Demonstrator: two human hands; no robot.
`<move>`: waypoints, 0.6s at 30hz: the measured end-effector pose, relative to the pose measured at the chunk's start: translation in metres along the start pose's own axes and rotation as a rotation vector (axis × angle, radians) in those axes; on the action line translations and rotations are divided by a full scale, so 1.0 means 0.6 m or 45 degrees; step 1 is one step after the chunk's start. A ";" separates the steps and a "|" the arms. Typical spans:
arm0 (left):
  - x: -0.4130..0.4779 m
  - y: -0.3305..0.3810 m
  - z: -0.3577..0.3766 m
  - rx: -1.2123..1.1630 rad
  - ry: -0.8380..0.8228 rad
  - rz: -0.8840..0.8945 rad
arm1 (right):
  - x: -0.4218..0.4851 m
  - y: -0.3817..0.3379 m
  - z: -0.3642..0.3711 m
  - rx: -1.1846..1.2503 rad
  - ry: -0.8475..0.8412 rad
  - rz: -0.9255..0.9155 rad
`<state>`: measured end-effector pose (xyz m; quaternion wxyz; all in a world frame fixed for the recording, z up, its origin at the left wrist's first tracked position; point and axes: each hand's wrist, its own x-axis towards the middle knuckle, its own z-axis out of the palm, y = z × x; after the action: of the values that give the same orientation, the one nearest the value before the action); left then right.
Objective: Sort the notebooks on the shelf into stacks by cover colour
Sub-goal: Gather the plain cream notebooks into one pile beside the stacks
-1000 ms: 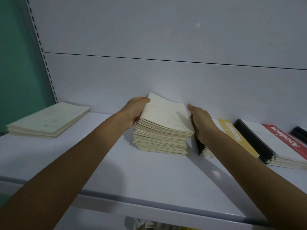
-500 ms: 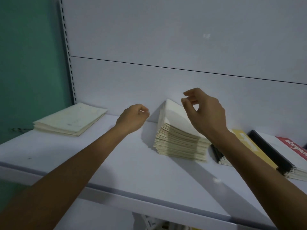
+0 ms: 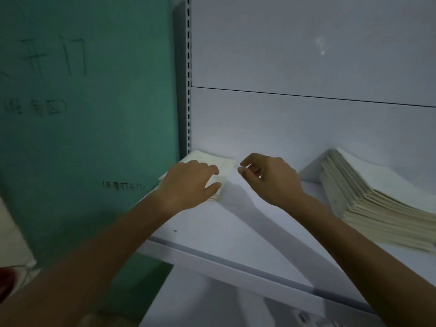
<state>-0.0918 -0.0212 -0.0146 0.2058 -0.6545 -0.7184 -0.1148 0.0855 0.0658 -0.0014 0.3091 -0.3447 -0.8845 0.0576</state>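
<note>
Here, shelf (image 3: 236, 232) holds small stack (image 3: 224, 165), tall stack (image 3: 377, 197); left hand (image 3: 188, 185) spread, right hand (image 3: 271, 180) relaxed.

The thin stack of paper notebooks (image 3: 225, 165) at centre left had pale cream covers. The tall stack of paper notebooks (image 3: 382, 208) at the right edge was cream too, its page edges yellower. The flat metal shelf (image 3: 236, 232) and back panel (image 3: 306, 126) were plain white, the panel crossed by one dark seam. The painted wall (image 3: 94, 138) at left was green with dark handwritten characters.
</note>
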 end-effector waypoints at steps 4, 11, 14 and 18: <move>-0.040 -0.107 -0.004 0.032 0.044 0.021 | 0.054 -0.067 0.079 -0.034 -0.124 0.024; -0.102 -0.233 0.048 -0.527 -0.052 -0.276 | 0.102 -0.140 0.194 -0.298 -0.487 0.087; -0.122 -0.263 0.073 -0.887 -0.131 -0.407 | 0.089 -0.141 0.222 -0.448 -0.535 0.066; -0.125 -0.269 0.093 -1.191 -0.125 -0.525 | 0.066 -0.149 0.225 -0.440 -0.331 0.029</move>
<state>-0.2551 -0.0830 -0.0808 -0.1699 -0.5258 -0.7133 -0.4312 -0.0679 0.0388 -0.0612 0.1280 -0.3921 -0.9097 -0.0474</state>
